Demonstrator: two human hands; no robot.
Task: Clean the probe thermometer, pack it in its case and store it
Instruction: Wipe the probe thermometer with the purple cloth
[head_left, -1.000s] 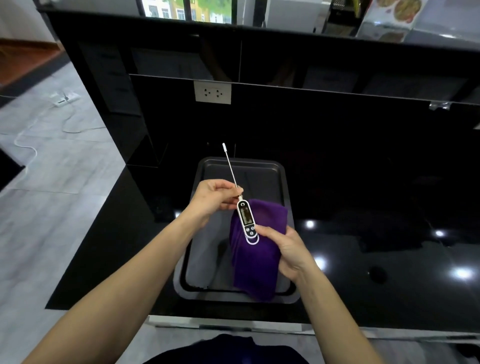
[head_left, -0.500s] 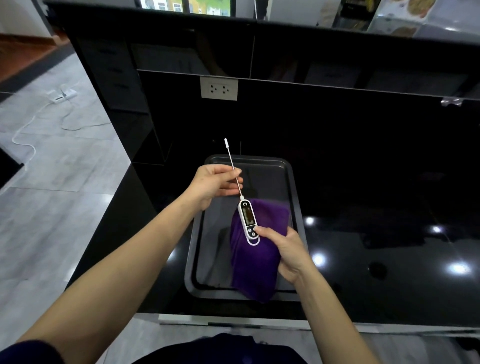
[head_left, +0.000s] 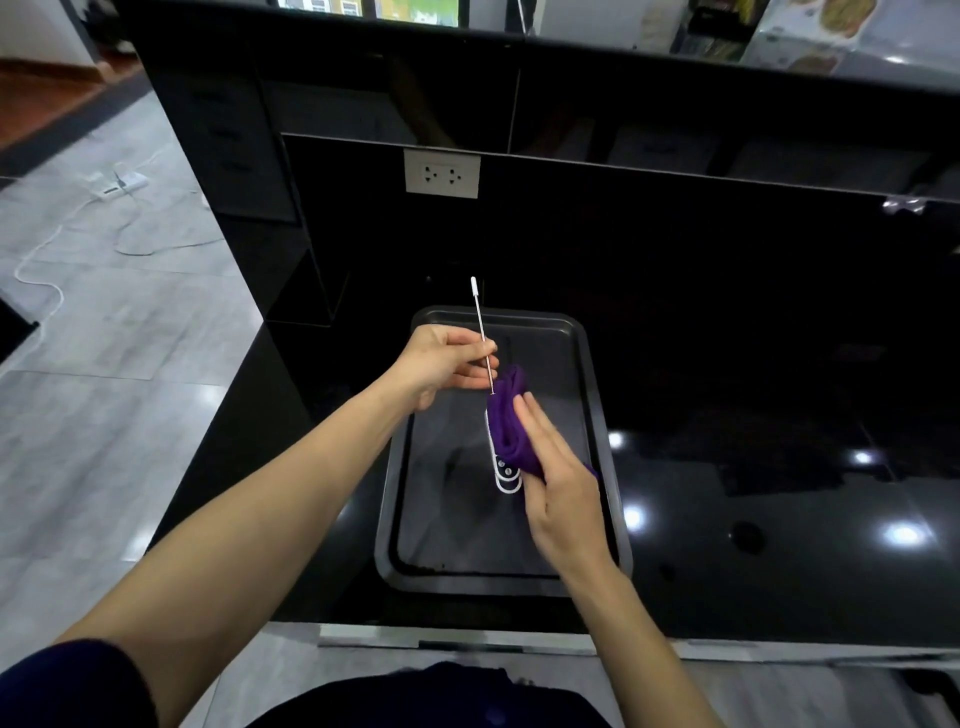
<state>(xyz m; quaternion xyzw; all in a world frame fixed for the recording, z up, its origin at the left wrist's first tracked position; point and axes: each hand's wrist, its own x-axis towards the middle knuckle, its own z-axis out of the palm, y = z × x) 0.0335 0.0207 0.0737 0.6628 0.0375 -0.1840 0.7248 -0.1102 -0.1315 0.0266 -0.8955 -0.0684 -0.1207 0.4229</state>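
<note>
The probe thermometer (head_left: 481, 332) is held in the air above a dark metal tray (head_left: 597, 415). Its thin metal probe with a white tip cap points away from me. My left hand (head_left: 441, 366) pinches the probe near its base. My right hand (head_left: 558, 483) holds a purple cloth (head_left: 511, 426) folded over the thermometer's white body, so only the lower end with buttons shows. No case is in view.
The tray sits on a glossy black counter (head_left: 753, 467) near its front edge. A raised black back wall with a white power socket (head_left: 441, 173) stands behind. To the left lies grey tiled floor with a white cable and power strip (head_left: 122, 184).
My right hand has wrapped the purple cloth round the thermometer's body, covering its display. The cloth, hanging flat behind it before, is now bunched. My left hand stays on the probe.
</note>
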